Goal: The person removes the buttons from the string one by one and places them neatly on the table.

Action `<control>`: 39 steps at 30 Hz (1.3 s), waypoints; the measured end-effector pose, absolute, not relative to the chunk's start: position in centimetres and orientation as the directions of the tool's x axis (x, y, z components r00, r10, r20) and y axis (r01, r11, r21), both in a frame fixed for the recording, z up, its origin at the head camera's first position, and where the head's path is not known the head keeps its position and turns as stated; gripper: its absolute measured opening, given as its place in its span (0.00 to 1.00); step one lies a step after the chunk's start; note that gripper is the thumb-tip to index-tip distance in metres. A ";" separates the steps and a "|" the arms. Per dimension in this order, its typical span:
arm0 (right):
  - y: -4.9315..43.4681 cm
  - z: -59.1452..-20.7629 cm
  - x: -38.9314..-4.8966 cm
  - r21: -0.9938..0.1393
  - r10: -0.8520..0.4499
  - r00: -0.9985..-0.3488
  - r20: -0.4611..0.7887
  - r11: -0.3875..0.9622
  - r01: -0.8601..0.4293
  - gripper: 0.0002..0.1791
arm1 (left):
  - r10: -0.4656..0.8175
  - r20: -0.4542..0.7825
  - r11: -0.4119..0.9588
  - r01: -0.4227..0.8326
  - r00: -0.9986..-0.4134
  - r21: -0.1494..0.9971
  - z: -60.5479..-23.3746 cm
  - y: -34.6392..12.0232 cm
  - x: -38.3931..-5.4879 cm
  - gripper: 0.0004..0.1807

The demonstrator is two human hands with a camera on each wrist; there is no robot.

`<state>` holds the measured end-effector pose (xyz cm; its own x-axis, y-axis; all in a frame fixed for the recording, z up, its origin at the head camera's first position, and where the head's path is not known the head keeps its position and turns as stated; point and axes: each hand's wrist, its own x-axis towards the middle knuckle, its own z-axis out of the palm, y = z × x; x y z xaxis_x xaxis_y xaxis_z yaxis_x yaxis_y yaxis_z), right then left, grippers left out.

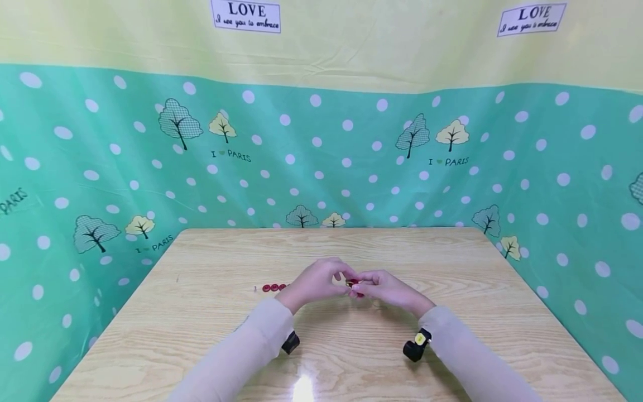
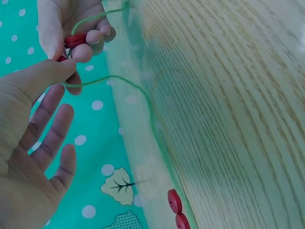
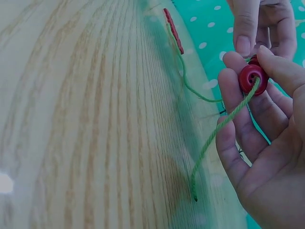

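Observation:
My left hand (image 1: pixel 317 281) and right hand (image 1: pixel 389 288) meet above the table. The right thumb and fingers hold small red buttons (image 3: pixel 253 79) stacked on a green string (image 3: pixel 228 118). That string passes through a hole in the front button, and its loose end hangs below. In the left wrist view, my left hand (image 2: pixel 33 114) pinches with thumb and index finger at another red button (image 2: pixel 62 58), mostly covered; its other fingers spread loosely. From there the string (image 2: pixel 151 112) trails down to the tabletop.
A row of red buttons (image 1: pixel 274 287) lies on the wooden table (image 1: pixel 226 257) left of the hands, beside the string. A tiny pale item (image 1: pixel 254 289) sits at the row's left end. A green dotted curtain (image 1: pixel 326 167) stands behind the table's far edge.

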<state>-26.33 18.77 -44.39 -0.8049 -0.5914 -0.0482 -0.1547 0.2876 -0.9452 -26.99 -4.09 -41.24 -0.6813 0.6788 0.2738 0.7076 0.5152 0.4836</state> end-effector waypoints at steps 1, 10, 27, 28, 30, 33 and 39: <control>18.8 -44.4 -26.4 -0.946 -0.595 -0.802 -0.046 0.285 -0.157 0.23 | 0.680 0.275 0.515 0.710 -0.680 0.480 -41.2 -4.1 -27.0 0.14; 18.9 -44.7 -26.5 -0.945 -0.617 -0.786 -0.033 0.276 -0.177 0.22 | 0.676 0.262 0.524 0.699 -0.689 0.486 -41.2 -4.1 -27.1 0.13; 19.0 -44.9 -26.3 -0.946 -0.592 -0.803 -0.066 0.293 -0.138 0.23 | 0.640 0.253 0.555 0.664 -0.726 0.501 -41.0 -5.0 -27.4 0.12; 19.1 -45.0 -26.4 -0.944 -0.591 -0.804 -0.063 0.296 -0.143 0.24 | 0.639 0.255 0.554 0.664 -0.726 0.502 -41.0 -5.2 -27.5 0.12; 19.2 -45.1 -26.5 -0.945 -0.592 -0.804 -0.056 0.292 -0.149 0.23 | 0.634 0.257 0.556 0.660 -0.730 0.505 -40.9 -5.4 -27.5 0.12; 19.2 -45.2 -26.5 -0.946 -0.591 -0.805 -0.048 0.286 -0.153 0.22 | 0.627 0.264 0.550 0.657 -0.733 0.515 -40.8 -5.6 -27.4 0.13; 19.0 -45.3 -26.6 -0.949 -0.604 -0.795 -0.048 0.276 -0.153 0.21 | 0.620 0.268 0.540 0.649 -0.737 0.536 -40.6 -6.0 -27.3 0.13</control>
<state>-26.58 18.95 -45.31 -0.7953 -0.6043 -0.0475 -0.1531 0.2761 -0.9489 -27.30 -6.02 -40.60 -0.7374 0.6198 0.2683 0.6489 0.5401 0.5359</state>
